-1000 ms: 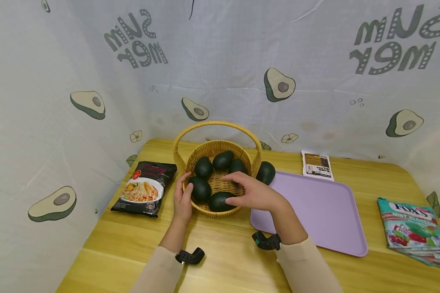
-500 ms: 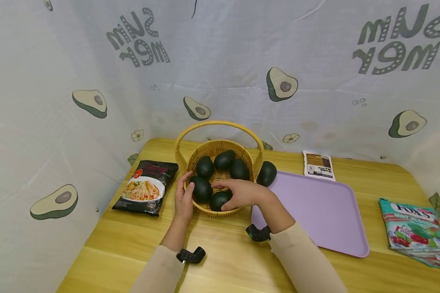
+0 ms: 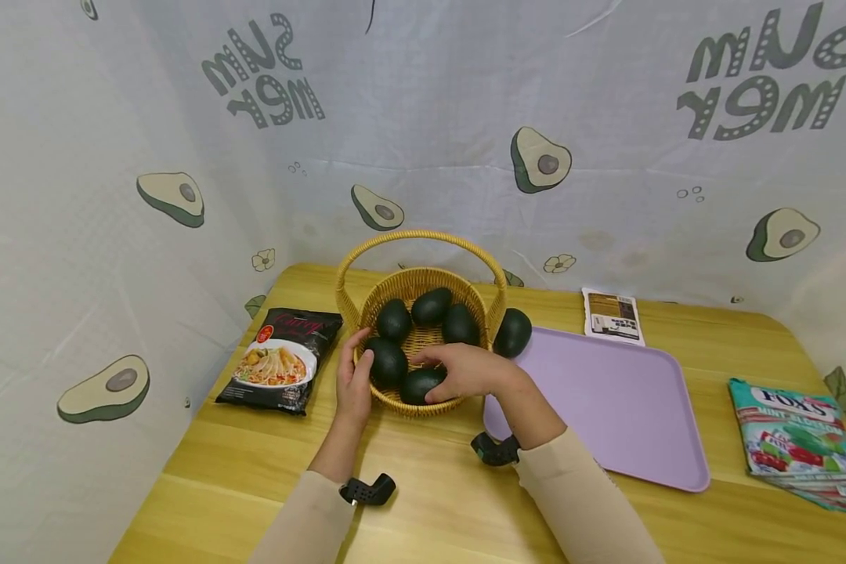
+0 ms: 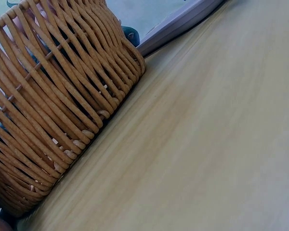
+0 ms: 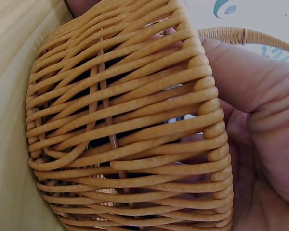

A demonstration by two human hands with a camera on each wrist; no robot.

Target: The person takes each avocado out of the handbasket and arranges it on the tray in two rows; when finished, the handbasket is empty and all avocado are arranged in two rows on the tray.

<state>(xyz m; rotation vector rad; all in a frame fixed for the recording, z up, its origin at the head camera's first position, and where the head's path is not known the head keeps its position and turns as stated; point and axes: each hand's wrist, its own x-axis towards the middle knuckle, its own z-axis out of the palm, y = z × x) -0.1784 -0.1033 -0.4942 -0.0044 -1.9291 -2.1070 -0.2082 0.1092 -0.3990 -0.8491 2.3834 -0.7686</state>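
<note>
Both hands work at the wicker basket (image 3: 423,286) in the head view: the left hand (image 3: 353,382) lies with relaxed fingers against its rim, the right hand (image 3: 468,371) curls over the nearest avocado (image 3: 419,383) inside. Left wrist view shows only basket wall (image 4: 53,110) on the wooden table (image 4: 207,144); right wrist view shows the right hand's palm (image 5: 260,144) hooked over the rim.

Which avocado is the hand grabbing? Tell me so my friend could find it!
Find the yellow woven basket at the back of the wooden table. Five dark avocados lie inside; look at the front rim, nearest the person. The grabbed avocado is the only one with the right hand curled over it, right of the avocado touched by the left hand.
</note>
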